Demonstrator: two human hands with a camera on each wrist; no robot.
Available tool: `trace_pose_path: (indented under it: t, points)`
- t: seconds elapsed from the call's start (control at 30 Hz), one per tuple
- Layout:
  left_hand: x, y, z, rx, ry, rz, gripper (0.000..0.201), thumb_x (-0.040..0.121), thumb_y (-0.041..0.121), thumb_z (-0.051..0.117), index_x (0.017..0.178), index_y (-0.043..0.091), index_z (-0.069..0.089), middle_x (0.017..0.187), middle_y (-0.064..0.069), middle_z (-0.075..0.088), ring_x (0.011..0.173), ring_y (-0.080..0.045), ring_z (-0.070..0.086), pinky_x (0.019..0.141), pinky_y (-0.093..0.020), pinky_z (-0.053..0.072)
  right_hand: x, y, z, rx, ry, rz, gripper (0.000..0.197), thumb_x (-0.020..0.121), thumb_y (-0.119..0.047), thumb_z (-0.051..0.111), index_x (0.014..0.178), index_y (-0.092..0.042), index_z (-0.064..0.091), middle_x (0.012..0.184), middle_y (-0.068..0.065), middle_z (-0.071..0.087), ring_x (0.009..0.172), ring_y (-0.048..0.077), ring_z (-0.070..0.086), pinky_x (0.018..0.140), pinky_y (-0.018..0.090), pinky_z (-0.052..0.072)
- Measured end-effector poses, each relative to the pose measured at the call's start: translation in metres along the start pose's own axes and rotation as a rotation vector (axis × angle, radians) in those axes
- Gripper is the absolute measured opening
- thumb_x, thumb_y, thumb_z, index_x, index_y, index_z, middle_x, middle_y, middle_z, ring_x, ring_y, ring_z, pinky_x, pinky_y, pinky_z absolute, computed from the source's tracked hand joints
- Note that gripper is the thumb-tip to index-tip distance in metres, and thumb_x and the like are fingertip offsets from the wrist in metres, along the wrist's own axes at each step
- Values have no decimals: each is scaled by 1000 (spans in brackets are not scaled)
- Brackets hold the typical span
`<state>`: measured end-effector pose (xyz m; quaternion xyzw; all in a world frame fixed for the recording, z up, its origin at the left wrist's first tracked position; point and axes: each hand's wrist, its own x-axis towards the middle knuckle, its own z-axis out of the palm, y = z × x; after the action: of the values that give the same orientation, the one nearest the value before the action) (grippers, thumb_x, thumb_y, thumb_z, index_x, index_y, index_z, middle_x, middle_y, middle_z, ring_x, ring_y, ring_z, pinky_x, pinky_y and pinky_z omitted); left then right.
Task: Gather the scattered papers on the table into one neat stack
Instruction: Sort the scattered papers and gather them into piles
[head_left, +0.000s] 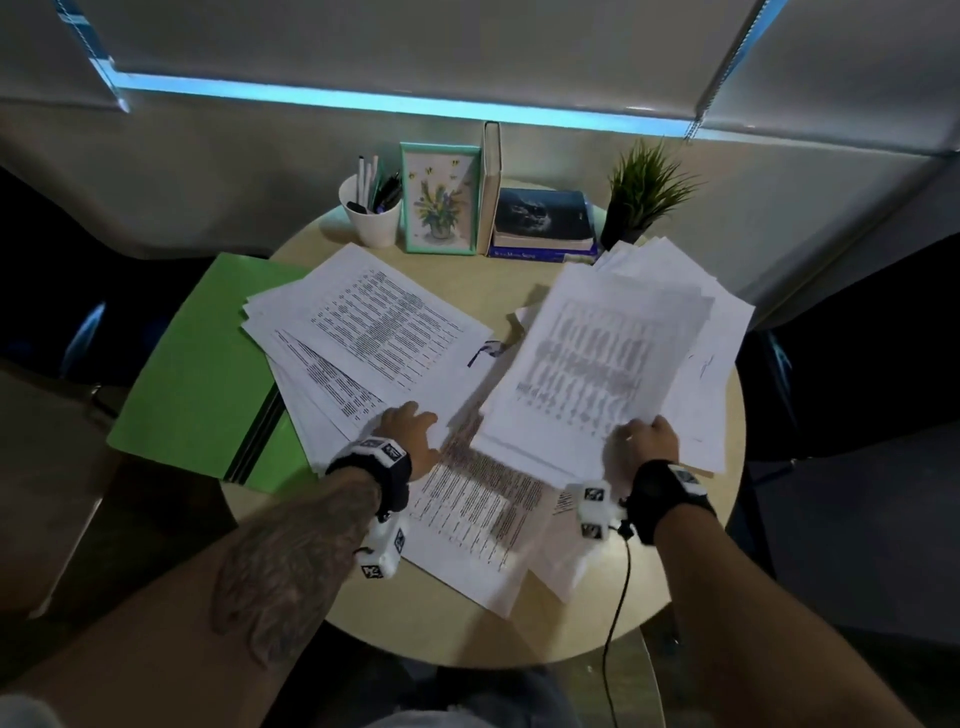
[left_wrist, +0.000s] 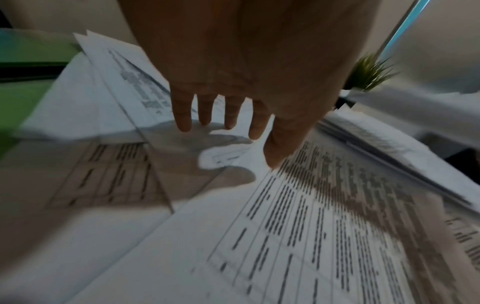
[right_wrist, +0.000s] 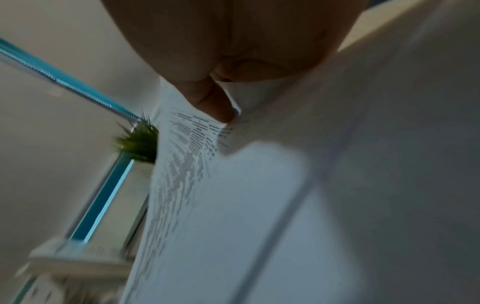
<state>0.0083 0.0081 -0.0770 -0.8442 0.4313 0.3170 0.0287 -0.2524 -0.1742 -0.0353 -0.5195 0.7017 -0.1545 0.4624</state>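
Printed white papers lie scattered over a round pale table (head_left: 519, 629). My right hand (head_left: 649, 439) grips the near edge of a thick bundle of sheets (head_left: 597, 364) and holds it tilted above the table's right half; its thumb (right_wrist: 218, 107) pinches the top sheet. My left hand (head_left: 410, 431) is spread, fingers (left_wrist: 182, 115) straight, over a fanned pile of papers (head_left: 363, 332) at the left. More loose sheets (head_left: 478, 509) lie between my wrists near the front edge.
A green folder (head_left: 208, 374) lies under the left pile and overhangs the table. At the back stand a white pen cup (head_left: 371, 213), a framed flower picture (head_left: 440, 200), books (head_left: 543, 223) and a small potted plant (head_left: 641, 192).
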Motion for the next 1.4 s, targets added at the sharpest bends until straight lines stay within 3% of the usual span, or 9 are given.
trace_pose_path:
  t: [0.13,0.33,0.5,0.7,0.87,1.0,1.1,1.27,1.4]
  points:
    - [1,-9,13,108,-80,4,69,93,45,49,152,28,18,162,-2,1,148,-30,6,120,-46,14,51,-29,-27,-62,81,37,36,99,-12,43,131,5,48,132,26,52,117,40,52,81,36,37]
    - [-3,-4,13,84,-40,-5,67,93,42,50,151,25,23,162,-4,5,147,-31,8,120,-44,14,93,-46,-33,32,142,77,59,83,-24,57,137,-5,41,130,11,54,108,28,56,88,37,44]
    - [-6,-3,15,137,72,27,69,87,38,56,146,20,25,145,-6,35,131,-32,33,109,-46,34,47,-34,-1,5,251,-168,43,89,-20,59,131,-12,49,134,11,50,119,31,53,98,36,41]
    - [-10,-7,18,258,74,48,51,88,39,53,132,15,43,144,-9,33,133,-33,30,109,-47,33,-35,30,55,-60,-26,-167,23,94,-23,55,117,-19,51,102,4,62,72,12,58,55,20,43]
    - [-13,-13,19,222,56,46,62,87,43,52,138,13,33,143,-8,35,129,-33,36,108,-47,34,-69,62,81,-196,43,-41,39,94,-29,46,130,-14,48,131,15,50,112,36,55,92,42,49]
    - [-24,-16,15,230,31,14,51,91,39,49,135,15,38,143,-9,32,129,-34,33,105,-49,37,-83,56,90,-14,-52,63,67,87,-14,62,145,-16,28,137,16,48,92,30,57,69,29,47]
    - [-28,-29,16,138,15,-16,49,91,41,47,135,22,42,156,-7,15,142,-36,14,114,-51,25,-87,51,92,38,-37,138,72,87,-11,64,147,-12,25,133,21,52,107,37,58,82,36,49]
    - [-38,-52,19,119,62,-46,52,90,49,51,130,17,46,143,-7,37,128,-33,36,107,-45,33,-79,62,93,-141,-87,67,19,85,-17,66,78,-11,50,75,8,53,79,26,53,69,31,42]
    - [-46,-70,19,71,152,-135,67,88,58,53,139,18,39,150,-10,28,135,-34,27,112,-47,28,-75,61,83,-210,-86,8,17,88,-9,53,72,-6,47,73,13,53,68,25,46,63,28,36]
